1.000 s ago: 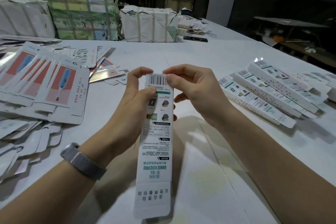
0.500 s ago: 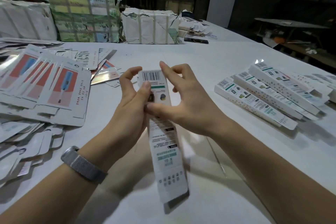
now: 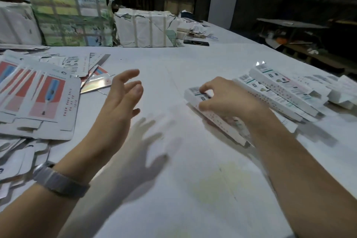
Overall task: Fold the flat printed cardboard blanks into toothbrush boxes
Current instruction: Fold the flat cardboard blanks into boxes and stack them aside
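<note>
Blanks (image 3: 36, 100), flat and printed red and blue, are spread at the left of the table (image 3: 173, 189), their stack cut off by the frame edge. A watch (image 3: 58, 180) is worn on the left wrist. The left hand (image 3: 119, 102) is raised above the table, fingers spread and relaxed, holding nothing. The right hand (image 3: 228, 100) is curled over a folded box (image 3: 195, 95), gripped at its barcode end; the box is blurred and largely hidden by the hand. Just beside it, at right, finished boxes (image 3: 286, 85) are laid in a row.
</note>
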### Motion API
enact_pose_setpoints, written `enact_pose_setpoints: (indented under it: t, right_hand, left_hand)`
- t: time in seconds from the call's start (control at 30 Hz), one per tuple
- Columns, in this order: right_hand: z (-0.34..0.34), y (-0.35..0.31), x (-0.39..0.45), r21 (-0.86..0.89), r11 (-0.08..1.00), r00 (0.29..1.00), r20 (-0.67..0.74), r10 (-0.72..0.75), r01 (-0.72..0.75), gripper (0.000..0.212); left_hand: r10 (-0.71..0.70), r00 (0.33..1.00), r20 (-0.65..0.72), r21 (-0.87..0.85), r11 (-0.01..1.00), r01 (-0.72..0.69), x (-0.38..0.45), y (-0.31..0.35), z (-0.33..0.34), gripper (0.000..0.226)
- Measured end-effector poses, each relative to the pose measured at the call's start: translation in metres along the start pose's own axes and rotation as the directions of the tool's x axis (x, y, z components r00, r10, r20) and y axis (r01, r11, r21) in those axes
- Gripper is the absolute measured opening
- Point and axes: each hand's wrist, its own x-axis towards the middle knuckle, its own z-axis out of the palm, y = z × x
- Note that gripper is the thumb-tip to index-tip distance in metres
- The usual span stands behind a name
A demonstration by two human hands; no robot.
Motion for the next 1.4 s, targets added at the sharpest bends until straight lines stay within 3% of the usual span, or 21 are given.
enact_pose_setpoints:
  t: [0.07,0.2,0.3,0.47,0.57,0.67,0.9,1.13,1.27,1.33,1.4]
  right_hand:
    - [0.004,0.019,0.011,-0.073,0.993,0.994,0.046,0.096,-0.093,0.042]
    - [0.007,0.046,0.024,-0.135,0.979,0.987,-0.061,0.148,-0.155,0.032]
    - [0.005,0.053,0.028,-0.161,0.963,0.975,-0.087,0.204,-0.216,0.028]
    - [0.018,0.047,0.029,-0.146,0.977,0.979,-0.161,0.128,-0.152,0.024]
    - [0.023,0.029,0.025,-0.055,0.998,0.99,-0.143,0.01,-0.018,0.019]
    - [0.033,0.008,0.018,0.017,0.991,0.98,-0.156,-0.128,0.132,0.012]
    - [0.059,-0.035,0.0,0.13,0.908,0.907,-0.209,-0.366,0.397,0.01]
    - [0.067,-0.049,0.002,0.165,0.877,0.88,-0.249,-0.405,0.451,0.008]
    - [0.067,-0.05,0.0,0.195,0.857,0.863,-0.287,-0.416,0.478,0.009]
    - [0.067,-0.051,-0.001,0.233,0.838,0.853,-0.319,-0.414,0.494,0.012]
    - [0.066,-0.052,-0.002,0.327,0.803,0.851,-0.363,-0.38,0.498,0.022]
  left_hand:
    - [0.016,0.999,-0.043,0.099,0.995,-0.012,0.001,-0.002,-0.005,0.028]
    - [0.124,0.985,-0.12,0.409,0.91,-0.064,0.005,0.0,-0.018,0.02]
    - [0.144,0.975,-0.169,0.707,0.707,0.018,0.014,-0.005,-0.04,0.023]
    - [-0.07,0.958,-0.279,0.942,0.171,0.287,0.02,-0.014,-0.076,0.051]
    - [-0.196,0.933,-0.301,0.948,0.048,0.316,0.015,-0.021,-0.08,0.051]
    - [-0.177,0.94,-0.292,0.956,-0.033,0.291,0.016,-0.022,-0.078,0.049]
    - [-0.109,0.966,-0.233,0.97,0.039,0.238,0.021,-0.011,-0.067,0.033]
    - [0.062,0.991,-0.122,0.986,0.123,0.114,0.016,0.0,-0.058,0.04]
    - [0.186,0.971,-0.153,0.978,0.167,0.122,0.015,0.011,-0.06,0.053]
    - [0.293,0.944,-0.151,0.969,0.232,0.083,0.014,0.017,-0.061,0.06]
    - [0.394,0.909,-0.138,0.924,0.382,-0.025,0.012,0.021,-0.055,0.063]
